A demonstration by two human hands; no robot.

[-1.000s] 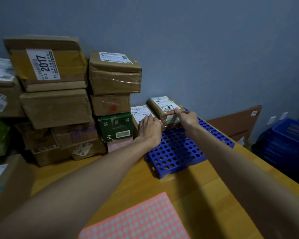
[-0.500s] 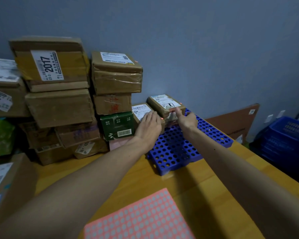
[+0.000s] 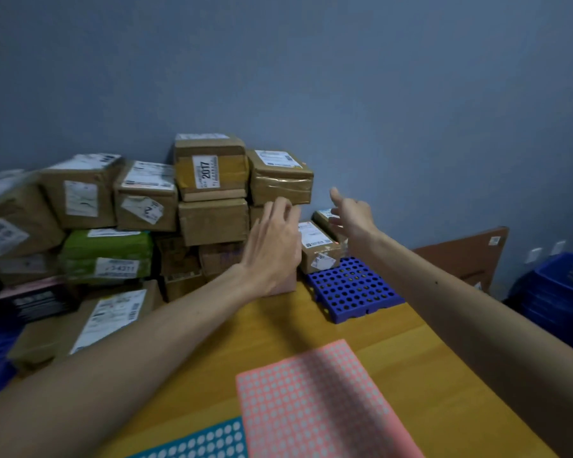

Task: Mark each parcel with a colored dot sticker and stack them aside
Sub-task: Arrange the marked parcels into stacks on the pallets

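Left grip (image 3: 273, 246) was open, fingers straight and spread, holding nothing. It was raised in front of the parcel stack (image 3: 212, 200), fingertips near the taped top box (image 3: 280, 183); touching or not, couldn't tell. Right grip (image 3: 353, 219) was also open and empty, index finger up, hovering over the two small parcels (image 3: 318, 247) that sat on the blue perforated pallet (image 3: 351, 289) at the table's far edge.

Step, as judged: between parcels. The small ones looked set aside on the pallet. Both grips were free, and the left one was angled at the stack, likely for the next pick. The next move called for a two-sided hold on a top box, lifted straight off so the boxes under it didn't shift. The box then had to come toward the near edge, where the pink sticker sheet (image 3: 318, 401) and a blue sticker sheet (image 3: 199, 441) lay flat.

Parcels were brown cardboard with glossy tape and white shipping labels, plus a green-wrapped one (image 3: 106, 249) low on the left. They were piled unevenly at the far-left corner of the table (image 3: 278, 322), against the wall, some dented, some tilted. An orange spot on the nearer small parcel's right edge might have been a dot, but it was too small to be sure.
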